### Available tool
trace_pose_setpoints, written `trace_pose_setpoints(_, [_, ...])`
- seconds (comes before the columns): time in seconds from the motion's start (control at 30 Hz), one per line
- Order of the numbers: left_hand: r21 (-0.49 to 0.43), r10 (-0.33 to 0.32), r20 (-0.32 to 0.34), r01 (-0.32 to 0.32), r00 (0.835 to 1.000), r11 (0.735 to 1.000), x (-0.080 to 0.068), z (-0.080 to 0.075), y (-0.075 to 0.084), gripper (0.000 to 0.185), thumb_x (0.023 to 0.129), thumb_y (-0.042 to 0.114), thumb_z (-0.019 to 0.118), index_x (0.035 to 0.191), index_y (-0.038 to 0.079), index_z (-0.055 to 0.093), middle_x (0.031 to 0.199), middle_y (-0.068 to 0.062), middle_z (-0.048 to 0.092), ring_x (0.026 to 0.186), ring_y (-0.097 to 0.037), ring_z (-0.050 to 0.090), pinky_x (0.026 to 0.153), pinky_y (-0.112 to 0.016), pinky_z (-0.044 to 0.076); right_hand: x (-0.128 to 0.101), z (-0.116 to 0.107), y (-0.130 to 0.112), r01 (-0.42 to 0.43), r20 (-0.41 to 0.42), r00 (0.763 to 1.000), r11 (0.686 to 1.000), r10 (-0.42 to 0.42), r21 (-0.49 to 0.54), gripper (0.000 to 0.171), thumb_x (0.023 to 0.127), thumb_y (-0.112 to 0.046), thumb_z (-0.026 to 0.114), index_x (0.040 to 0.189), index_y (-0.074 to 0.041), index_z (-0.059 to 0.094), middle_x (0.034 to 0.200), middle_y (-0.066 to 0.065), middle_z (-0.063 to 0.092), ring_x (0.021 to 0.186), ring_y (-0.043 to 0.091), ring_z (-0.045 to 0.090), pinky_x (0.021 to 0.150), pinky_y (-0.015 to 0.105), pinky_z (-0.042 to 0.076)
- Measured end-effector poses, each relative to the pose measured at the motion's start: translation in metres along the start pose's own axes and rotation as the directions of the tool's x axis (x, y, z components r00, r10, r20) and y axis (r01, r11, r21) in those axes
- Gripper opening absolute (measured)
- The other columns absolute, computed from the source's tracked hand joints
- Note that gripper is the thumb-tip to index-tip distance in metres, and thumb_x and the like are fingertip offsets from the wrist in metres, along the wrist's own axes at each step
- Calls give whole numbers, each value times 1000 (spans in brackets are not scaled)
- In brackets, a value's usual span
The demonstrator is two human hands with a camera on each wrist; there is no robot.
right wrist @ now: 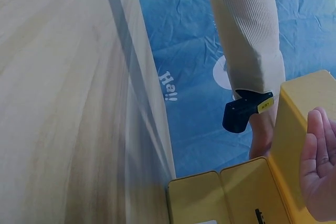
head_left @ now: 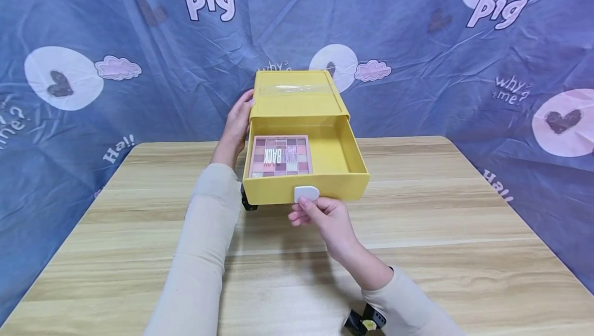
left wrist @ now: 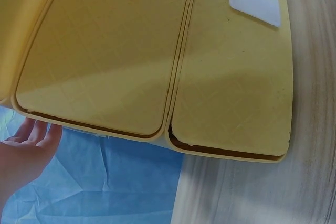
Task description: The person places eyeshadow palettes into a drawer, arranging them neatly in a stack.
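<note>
A yellow box is held tilted above the wooden table, its drawer pulled out toward me. A pink eyeshadow palette lies in the drawer's left half. My left hand grips the box's left side, thumb at the top edge; its fingers reach the far edge of the yellow underside. My right hand sits just below the drawer front, one fingertip touching the white tab, the other fingers loosely bent. The palm faces the yellow box wall.
A blue printed cloth hangs behind and around the table. The table's far edge runs just behind the box. Black wrist cameras show under the drawer's left corner and at the near edge.
</note>
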State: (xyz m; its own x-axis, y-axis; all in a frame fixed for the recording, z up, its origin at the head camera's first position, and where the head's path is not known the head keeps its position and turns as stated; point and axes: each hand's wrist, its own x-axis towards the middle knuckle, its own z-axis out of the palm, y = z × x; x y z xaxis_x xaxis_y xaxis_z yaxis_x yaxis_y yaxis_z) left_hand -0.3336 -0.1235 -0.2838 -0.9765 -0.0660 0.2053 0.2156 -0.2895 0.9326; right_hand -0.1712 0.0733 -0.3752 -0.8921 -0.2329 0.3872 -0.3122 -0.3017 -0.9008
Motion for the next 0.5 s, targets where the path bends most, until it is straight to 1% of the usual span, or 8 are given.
trace_pose_setpoints(0.07, [-4, -3, -4, 3, 1000, 1000, 0, 0, 0, 41, 88, 18, 45, 129, 14, 42, 114, -10, 50, 66, -6, 51, 58, -17, 39, 2, 0, 2, -22, -24, 999, 1000, 22, -14, 24, 87, -13, 50, 84, 7, 64, 73, 17, 63, 64, 27, 61, 59, 42, 48])
trace_pose_setpoints(0.17, [-16, -8, -11, 8, 1000, 1000, 0, 0, 1, 41, 87, 17, 46, 128, 14, 43, 112, -9, 51, 64, -6, 50, 57, -16, 38, 3, 12, -23, -54, -66, 996, 998, 53, -13, 33, 83, -21, 57, 80, 12, 61, 70, 18, 62, 62, 25, 61, 60, 42, 48])
trace_pose_setpoints(0.2, [-11, -6, -16, 6, 1000, 1000, 0, -1, 1, 40, 87, 18, 46, 128, 14, 44, 111, -9, 52, 63, -5, 50, 55, -16, 38, 3, 16, -30, -54, -72, 996, 999, 53, -4, 35, 82, -23, 59, 80, 12, 61, 70, 18, 62, 61, 24, 61, 60, 42, 48])
trace_pose_setpoints(0.27, [-14, -7, -18, 6, 1000, 1000, 1, -1, 1, 40, 87, 17, 46, 127, 14, 44, 110, -9, 52, 63, -5, 50, 56, -16, 38, 6, 14, -28, -40, -59, 997, 999, 40, 2, 31, 84, -20, 57, 80, 10, 62, 70, 17, 62, 61, 24, 61, 60, 40, 48])
trace_pose_setpoints(0.37, [-14, -7, -18, 6, 1000, 1000, 1, -1, 1, 40, 87, 17, 45, 127, 14, 44, 111, -9, 51, 64, -6, 50, 57, -17, 37, 12, 2, -7, -24, -35, 999, 1000, 24, -1, 24, 86, -16, 53, 84, 5, 64, 72, 16, 63, 64, 25, 61, 60, 38, 48])
trace_pose_setpoints(0.43, [-8, -3, -18, 3, 1000, 1000, 1, -1, 0, 40, 87, 17, 46, 127, 14, 44, 112, -9, 51, 66, -6, 51, 58, -17, 38, 15, -4, 2, -14, -24, 1000, 1000, 14, -2, 21, 88, -10, 49, 84, 5, 65, 73, 16, 63, 64, 26, 61, 60, 37, 49])
trace_pose_setpoints(0.47, [-9, -4, -19, 4, 1000, 1000, 1, -1, 0, 40, 87, 17, 46, 127, 14, 44, 111, -8, 52, 66, -6, 51, 58, -17, 38, 17, -8, 9, -19, -32, 999, 1000, 19, -8, 21, 87, -10, 50, 85, 5, 65, 74, 17, 63, 65, 27, 61, 61, 38, 48])
trace_pose_setpoints(0.5, [-7, -5, -20, 5, 1000, 1000, 1, -1, 0, 40, 87, 17, 46, 127, 15, 44, 109, -7, 53, 64, -5, 50, 57, -17, 38, 19, -10, 11, -18, -29, 999, 1000, 18, -10, 21, 88, -9, 49, 85, 5, 65, 74, 17, 63, 65, 26, 61, 61, 37, 48])
